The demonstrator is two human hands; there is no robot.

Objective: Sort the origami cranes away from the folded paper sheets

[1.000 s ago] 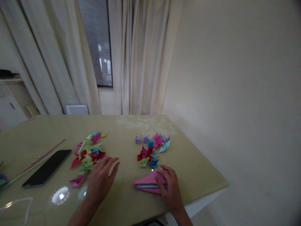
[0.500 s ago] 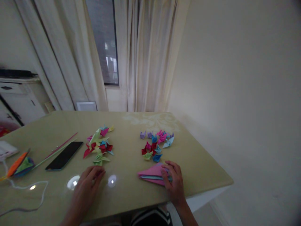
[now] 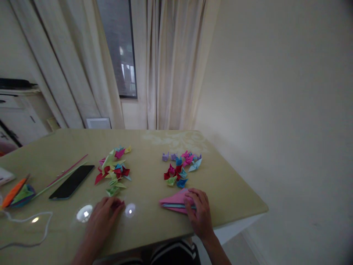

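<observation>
My left hand (image 3: 106, 215) rests low over the table, thumb and fingers pinched together. A small dark red tip shows at the fingertips; what it belongs to is mostly hidden. Just beyond those fingers lies a loose heap of folded paper cranes (image 3: 112, 166) in green, red, pink and blue. On the right, my right hand (image 3: 200, 211) closes over a pink folded paper bundle (image 3: 173, 201) with a light blue layer inside, its pointed end facing left. Past that bundle stand several more paper cranes (image 3: 176, 171), purple, pink, red, green and blue.
A black phone (image 3: 72, 182) lies left of the heap, beside thin pink and green sticks (image 3: 66, 172). Farther left are an orange and green item (image 3: 19, 193) and a white cable (image 3: 45, 228). The table edge (image 3: 237, 221) runs close below my right hand, with a wall beyond.
The view has shifted slightly, moving everything a little left. A dark red tip now shows at my left fingertips. My right hand stays on the pink bundle.
</observation>
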